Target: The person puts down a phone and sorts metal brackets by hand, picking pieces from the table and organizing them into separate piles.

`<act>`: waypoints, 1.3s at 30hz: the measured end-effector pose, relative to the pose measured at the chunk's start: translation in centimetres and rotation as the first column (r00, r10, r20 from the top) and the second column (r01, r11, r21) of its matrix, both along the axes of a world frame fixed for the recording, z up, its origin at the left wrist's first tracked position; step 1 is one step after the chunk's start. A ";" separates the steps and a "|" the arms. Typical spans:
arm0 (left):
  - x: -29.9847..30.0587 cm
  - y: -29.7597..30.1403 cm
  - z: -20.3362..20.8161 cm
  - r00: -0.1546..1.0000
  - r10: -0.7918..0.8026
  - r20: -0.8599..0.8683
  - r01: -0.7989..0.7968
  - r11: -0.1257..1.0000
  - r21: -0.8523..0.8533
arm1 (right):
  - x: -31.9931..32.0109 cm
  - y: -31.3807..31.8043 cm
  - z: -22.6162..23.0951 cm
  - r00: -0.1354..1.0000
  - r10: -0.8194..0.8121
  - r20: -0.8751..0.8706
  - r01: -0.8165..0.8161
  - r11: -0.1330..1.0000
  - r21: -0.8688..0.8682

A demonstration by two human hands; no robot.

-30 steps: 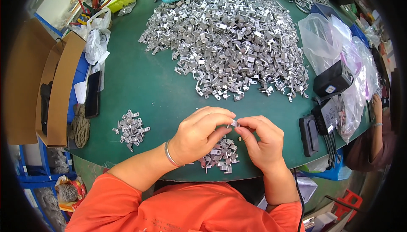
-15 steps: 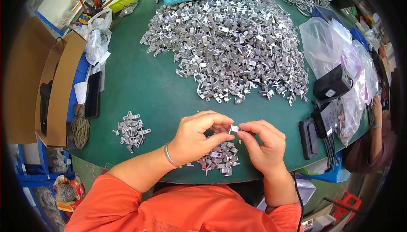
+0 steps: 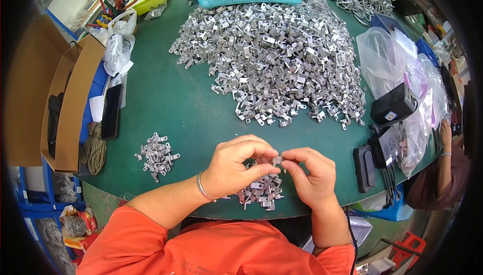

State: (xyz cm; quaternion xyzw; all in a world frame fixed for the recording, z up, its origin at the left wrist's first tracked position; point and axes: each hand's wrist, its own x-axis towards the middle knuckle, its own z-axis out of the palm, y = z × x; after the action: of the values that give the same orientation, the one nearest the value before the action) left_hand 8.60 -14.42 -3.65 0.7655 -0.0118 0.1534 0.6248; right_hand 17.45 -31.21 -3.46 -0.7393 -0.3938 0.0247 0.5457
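both hands, left hand (image 3: 236,167) and right hand (image 3: 312,174), are pinching one small metal bracket (image 3: 277,160) in fingertip grips above a small bracket pile (image 3: 259,192) on the green desk (image 3: 166,104).

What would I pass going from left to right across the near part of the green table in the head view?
Open cardboard box → black phone → small heap of metal clips → left hand → small metal piece pinched between both hands → right hand → flat black device → clear plastic bags.
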 end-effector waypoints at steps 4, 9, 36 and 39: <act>0.1 -0.1 0.1 0.999 0.034 0.025 -0.035 0.999 0.009 | 0.0 0.0 0.0 0.999 0.036 -0.009 -0.036 0.999 -0.002; 0.2 0.4 0.4 0.999 -0.033 0.017 0.032 0.998 0.057 | 0.2 0.4 0.1 0.982 0.089 0.165 -0.094 0.995 0.022; 0.3 -0.5 -0.9 0.996 0.078 0.032 -0.074 0.991 -0.111 | 0.0 0.3 -0.2 0.995 -0.022 0.094 0.014 0.996 0.093; 0.3 -0.5 -0.8 0.997 0.078 0.030 -0.074 0.992 -0.104 | 0.0 0.3 -0.1 0.997 -0.016 0.075 0.010 0.996 0.085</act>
State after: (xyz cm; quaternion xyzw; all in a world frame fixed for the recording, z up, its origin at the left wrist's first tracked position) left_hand 8.89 -14.88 -4.44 0.7296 0.0148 0.1903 0.6567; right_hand 17.49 -30.95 -3.61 -0.7184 -0.4101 -0.0235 0.5615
